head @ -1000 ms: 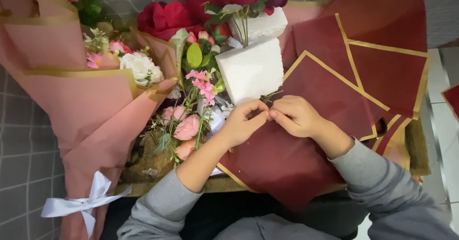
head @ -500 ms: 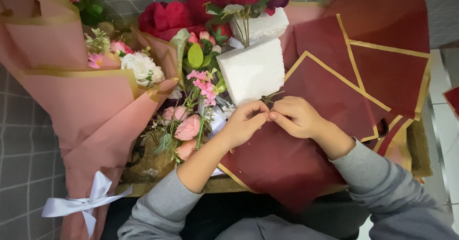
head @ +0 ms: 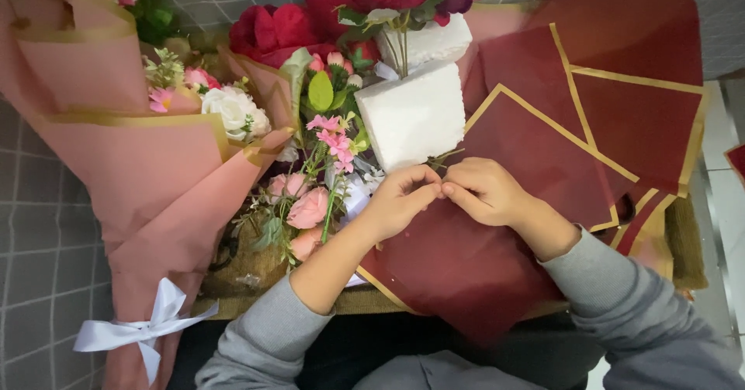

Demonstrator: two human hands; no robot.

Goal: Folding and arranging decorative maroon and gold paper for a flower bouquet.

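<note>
Fingertips of left hand point(head: 400, 200) and right hand point(head: 485, 192) meet, pinching a thin stem point(head: 444, 159) (barely visible) that runs up-right toward the white foam block point(head: 411, 114).

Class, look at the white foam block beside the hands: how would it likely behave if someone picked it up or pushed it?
The white foam block looks porous, so it is probably light for its size and would slide easily. Its flat faces suggest it would not roll, though it might tip. Stems stick out near the left hand and right hand, so its surface probably dents or crumbles readily.
</note>
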